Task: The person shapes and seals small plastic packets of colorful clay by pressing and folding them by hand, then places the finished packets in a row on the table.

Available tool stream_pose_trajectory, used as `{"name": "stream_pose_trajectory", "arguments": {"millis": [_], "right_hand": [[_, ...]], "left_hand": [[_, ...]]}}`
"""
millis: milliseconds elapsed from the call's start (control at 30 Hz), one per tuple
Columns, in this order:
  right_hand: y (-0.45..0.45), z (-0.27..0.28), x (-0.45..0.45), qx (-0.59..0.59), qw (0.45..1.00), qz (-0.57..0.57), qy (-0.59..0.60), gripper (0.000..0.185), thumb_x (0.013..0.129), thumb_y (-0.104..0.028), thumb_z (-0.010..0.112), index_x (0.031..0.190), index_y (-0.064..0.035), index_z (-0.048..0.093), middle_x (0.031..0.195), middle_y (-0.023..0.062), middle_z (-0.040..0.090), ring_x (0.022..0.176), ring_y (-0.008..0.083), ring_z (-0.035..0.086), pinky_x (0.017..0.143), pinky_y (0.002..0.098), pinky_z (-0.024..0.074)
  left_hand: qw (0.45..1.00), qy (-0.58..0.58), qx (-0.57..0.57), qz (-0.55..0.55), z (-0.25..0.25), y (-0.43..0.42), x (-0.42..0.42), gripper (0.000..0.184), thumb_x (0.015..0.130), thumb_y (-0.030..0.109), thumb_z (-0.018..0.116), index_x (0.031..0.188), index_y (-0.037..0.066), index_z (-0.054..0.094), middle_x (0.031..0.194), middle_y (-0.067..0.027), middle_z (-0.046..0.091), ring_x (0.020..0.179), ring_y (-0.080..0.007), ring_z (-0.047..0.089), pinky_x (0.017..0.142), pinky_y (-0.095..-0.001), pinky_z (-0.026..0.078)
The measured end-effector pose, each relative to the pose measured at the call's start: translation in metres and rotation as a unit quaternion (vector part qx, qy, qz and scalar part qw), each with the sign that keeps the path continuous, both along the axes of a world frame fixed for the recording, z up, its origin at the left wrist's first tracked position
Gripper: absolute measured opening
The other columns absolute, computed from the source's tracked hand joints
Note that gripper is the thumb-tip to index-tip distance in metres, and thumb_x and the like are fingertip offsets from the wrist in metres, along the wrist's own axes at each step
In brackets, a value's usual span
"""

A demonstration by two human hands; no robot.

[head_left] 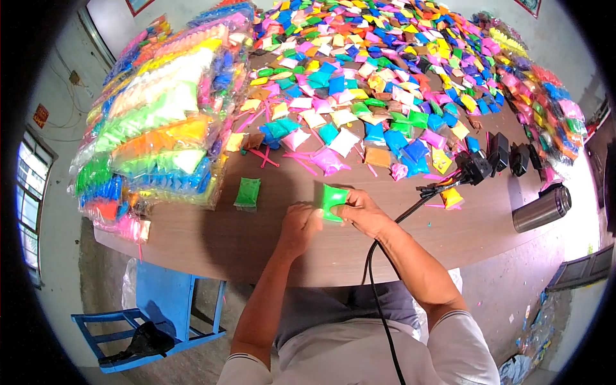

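Bright green packet (333, 198) pinched in the right hand (365, 212), near the front of the table (471, 234). Left hand (300, 227) curled at its left edge, hold unclear. Darker green packet (248, 192) lies leftward; mixed packets (385, 83) heaped beyond.

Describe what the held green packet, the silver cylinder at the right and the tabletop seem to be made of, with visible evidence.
Green packet: probably thin, glossy plastic film, since it shows a bright highlight.
Silver cylinder: likely smooth metal, given its grey sheen, though metallic-coated plastic is possible.
Tabletop: wood or wood-look laminate, judging by its brown, streaky surface.
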State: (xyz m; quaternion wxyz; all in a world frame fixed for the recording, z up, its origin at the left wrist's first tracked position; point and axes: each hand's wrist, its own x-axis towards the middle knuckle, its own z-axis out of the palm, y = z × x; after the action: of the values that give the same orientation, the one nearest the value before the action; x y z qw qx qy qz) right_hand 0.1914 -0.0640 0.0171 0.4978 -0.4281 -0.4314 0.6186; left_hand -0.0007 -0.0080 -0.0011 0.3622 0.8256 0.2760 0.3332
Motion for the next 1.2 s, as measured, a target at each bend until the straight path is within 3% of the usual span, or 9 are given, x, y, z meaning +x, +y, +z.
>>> {"name": "stream_pose_trajectory", "arguments": {"millis": [133,233,300,600,800,900,967,1100,1200], "right_hand": [[0.0,-0.003,-0.004,0.009,1.0,-0.02,-0.015,0.015,0.085,-0.008,0.064,0.1,-0.0045,0.065,0.087,-0.0006,0.064,0.076,0.0084,0.057,0.064,0.0259,0.046],[0.0,-0.005,-0.007,0.028,0.998,-0.042,-0.037,0.014,0.085,-0.008,0.065,0.099,-0.0038,0.064,0.088,-0.001,0.062,0.079,0.0084,0.056,0.069,0.0253,0.0457],[-0.001,-0.005,-0.007,0.044,0.997,-0.051,-0.045,0.014,0.085,-0.008,0.065,0.098,-0.0034,0.064,0.088,-0.0011,0.061,0.08,0.0084,0.055,0.071,0.025,0.0455],[0.001,0.001,-0.004,0.029,1.0,0.007,0.007,0.015,0.084,-0.005,0.064,0.099,-0.0048,0.062,0.089,-0.002,0.06,0.082,0.0072,0.055,0.073,0.0248,0.0451],[-0.001,-0.007,-0.006,0.049,0.998,-0.015,-0.029,0.013,0.084,-0.004,0.063,0.097,-0.0053,0.062,0.089,-0.0021,0.061,0.082,0.0066,0.055,0.072,0.0246,0.045],[-0.003,0.003,-0.01,0.028,0.999,-0.03,-0.008,0.011,0.085,-0.005,0.062,0.096,-0.0062,0.063,0.088,-0.0025,0.062,0.081,0.0059,0.055,0.071,0.0243,0.0445],[-0.002,0.005,-0.009,0.014,0.997,-0.012,0.075,0.01,0.087,-0.007,0.061,0.096,-0.0066,0.063,0.087,-0.0029,0.062,0.081,0.0053,0.055,0.07,0.024,0.0442],[0.0,-0.01,-0.007,0.017,0.998,-0.032,0.055,0.008,0.088,-0.009,0.061,0.095,-0.0068,0.064,0.086,-0.0033,0.062,0.079,0.005,0.055,0.069,0.0234,0.0439],[0.0,-0.017,-0.005,0.014,0.998,-0.017,0.052,0.017,0.087,-0.007,0.066,0.104,-0.0038,0.063,0.091,-0.0009,0.064,0.083,0.0065,0.058,0.074,0.0239,0.047]], "left_hand": [[1.0,0.005,-0.018,-0.01,0.005,-0.003,0.001,0.04,0.092,0.03,0.051,0.062,0.003,0.051,0.066,-0.0106,0.054,0.069,-0.0286,0.053,0.071,-0.0394,0.039],[0.999,0.016,0.038,0.008,0.002,-0.004,0.003,0.038,0.087,0.03,0.058,0.063,0.002,0.051,0.066,-0.0114,0.053,0.068,-0.0284,0.052,0.069,-0.0399,0.039],[0.999,0.007,0.034,-0.001,0.001,-0.002,0.003,0.035,0.083,0.03,0.061,0.063,0.004,0.05,0.064,-0.011,0.05,0.068,-0.0311,0.05,0.074,-0.0411,0.037],[1.0,-0.005,0.01,0.009,-0.005,0.0,0.001,0.034,0.087,0.031,0.054,0.066,0.005,0.052,0.068,-0.0108,0.051,0.072,-0.031,0.051,0.074,-0.0408,0.037],[0.999,0.018,0.034,-0.011,0.009,-0.003,0.002,0.033,0.088,0.028,0.056,0.068,0.002,0.055,0.069,-0.0126,0.053,0.069,-0.0301,0.051,0.068,-0.041,0.038],[0.999,0.014,0.036,-0.01,0.006,0.001,0.0,0.032,0.087,0.028,0.058,0.068,0.002,0.054,0.068,-0.0124,0.052,0.068,-0.0294,0.05,0.067,-0.0406,0.038],[1.0,0.002,0.026,-0.011,0.004,0.001,0.0,0.032,0.086,0.027,0.058,0.066,0.003,0.052,0.066,-0.012,0.051,0.068,-0.0299,0.05,0.067,-0.0418,0.037],[0.998,-0.034,0.04,-0.023,0.002,0.0,0.003,0.034,0.084,0.027,0.06,0.063,0.004,0.049,0.062,-0.0116,0.048,0.065,-0.0312,0.049,0.065,-0.0423,0.036],[0.997,-0.04,0.064,-0.004,0.001,-0.002,0.005,0.034,0.084,0.028,0.06,0.062,0.004,0.05,0.061,-0.0116,0.048,0.063,-0.0318,0.049,0.064,-0.0419,0.036]]}}
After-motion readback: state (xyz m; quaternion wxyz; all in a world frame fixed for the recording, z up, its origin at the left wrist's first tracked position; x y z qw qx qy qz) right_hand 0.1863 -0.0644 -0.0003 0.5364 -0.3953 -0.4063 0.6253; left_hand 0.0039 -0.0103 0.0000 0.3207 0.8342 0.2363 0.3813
